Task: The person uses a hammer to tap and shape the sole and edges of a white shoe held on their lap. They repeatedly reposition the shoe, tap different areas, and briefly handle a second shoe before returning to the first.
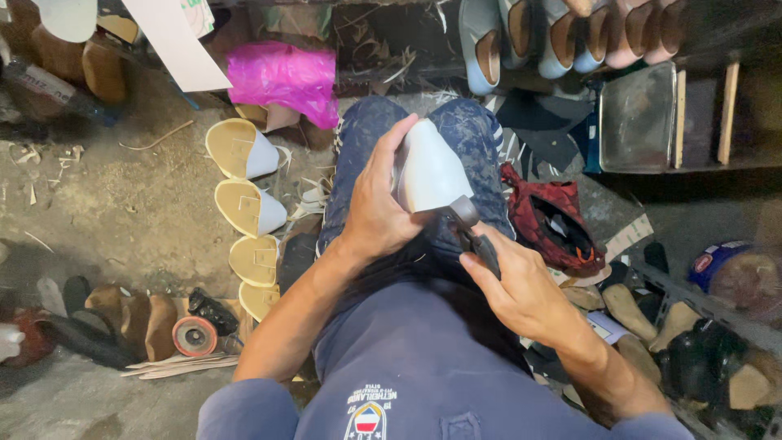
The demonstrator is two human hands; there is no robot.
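Observation:
My left hand (376, 204) grips a white shoe upper on a last (430, 169), resting it on my lap between my knees in blue patterned trousers. My right hand (521, 292) holds a dark pincer-like hand tool (474, 228) whose metal head touches the near edge of the white shoe. The toe of the shoe points away from me. My left fingers wrap over its left side and hide that part.
Several white shoes with tan soles up (244, 204) lie in a row on the dirty floor at my left. A pink plastic bag (285, 77), a roll of tape (194, 336), a red cloth bag (552, 220), wooden lasts (643, 314) and a shelf of pale shoes (562, 33) surround me.

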